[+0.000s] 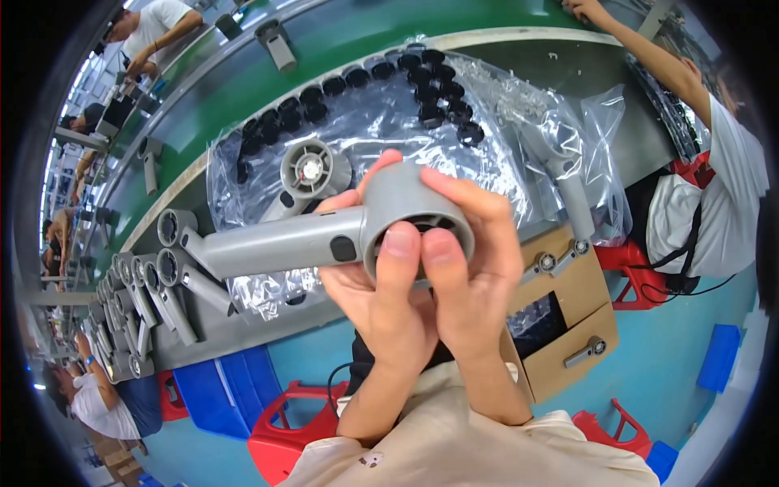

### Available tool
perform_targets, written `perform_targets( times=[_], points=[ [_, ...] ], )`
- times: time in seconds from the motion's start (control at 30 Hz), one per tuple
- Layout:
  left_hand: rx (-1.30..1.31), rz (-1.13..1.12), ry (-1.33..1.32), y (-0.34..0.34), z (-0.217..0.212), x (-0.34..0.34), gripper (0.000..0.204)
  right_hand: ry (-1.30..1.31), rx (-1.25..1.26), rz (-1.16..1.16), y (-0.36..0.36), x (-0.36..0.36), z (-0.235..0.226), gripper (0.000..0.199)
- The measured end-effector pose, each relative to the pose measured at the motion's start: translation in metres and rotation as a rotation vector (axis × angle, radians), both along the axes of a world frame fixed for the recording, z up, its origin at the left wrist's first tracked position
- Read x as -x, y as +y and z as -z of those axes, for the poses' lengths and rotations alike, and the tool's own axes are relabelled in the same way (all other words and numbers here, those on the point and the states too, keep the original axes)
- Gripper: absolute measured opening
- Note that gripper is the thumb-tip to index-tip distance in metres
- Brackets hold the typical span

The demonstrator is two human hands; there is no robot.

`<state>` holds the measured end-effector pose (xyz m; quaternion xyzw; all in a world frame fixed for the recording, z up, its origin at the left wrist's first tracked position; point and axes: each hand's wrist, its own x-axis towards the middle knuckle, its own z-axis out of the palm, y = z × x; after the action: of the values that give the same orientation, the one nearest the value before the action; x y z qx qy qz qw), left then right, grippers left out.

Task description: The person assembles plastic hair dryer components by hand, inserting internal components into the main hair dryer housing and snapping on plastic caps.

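Note:
Between my two hands is a grey hair-dryer-shaped housing [280, 242], its long handle pointing left with a dark oval button near the round head. My left hand [380, 316] wraps the near left side of the head, and my right hand [485, 268] curls round its right side. Both thumbs press side by side into the head's open end, where dark ribs show; whatever lies beneath the thumbs is hidden. Just beyond, a similar grey housing [315, 170] with a spoked ring and pale centre lies on clear plastic sheeting [381, 122].
Several black round caps [357, 77] line the sheeting. More grey housings [174, 280] crowd the bench at left. A green conveyor [333, 40] runs along the far side. Cardboard boxes [580, 312] stand at right, with red stools [280, 434] and blue bins [231, 390] around. Another person's arm [657, 57] reaches in at right.

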<state>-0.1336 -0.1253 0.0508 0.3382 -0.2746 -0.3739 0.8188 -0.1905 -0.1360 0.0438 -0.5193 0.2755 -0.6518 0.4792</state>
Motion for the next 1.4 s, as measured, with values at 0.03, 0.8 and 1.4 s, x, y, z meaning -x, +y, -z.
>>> perform_targets(
  times=[0.03, 0.8, 1.4],
  points=[
    [-0.023, 0.036, 0.029, -0.003, 0.003, -0.002, 0.064, -0.01, -0.018, 0.0, -0.005, -0.002, 0.004, 0.045],
    [0.05, -0.27, -0.398, 0.026, -0.013, -0.017, 0.061, 0.027, 0.45, -0.061, 0.006, -0.01, -0.009, 0.077],
    [0.12, -0.047, 0.056, 0.02, -0.004, -0.023, 0.06, 0.267, 0.208, -0.208, 0.004, 0.0, -0.03, 0.067]
  ],
)
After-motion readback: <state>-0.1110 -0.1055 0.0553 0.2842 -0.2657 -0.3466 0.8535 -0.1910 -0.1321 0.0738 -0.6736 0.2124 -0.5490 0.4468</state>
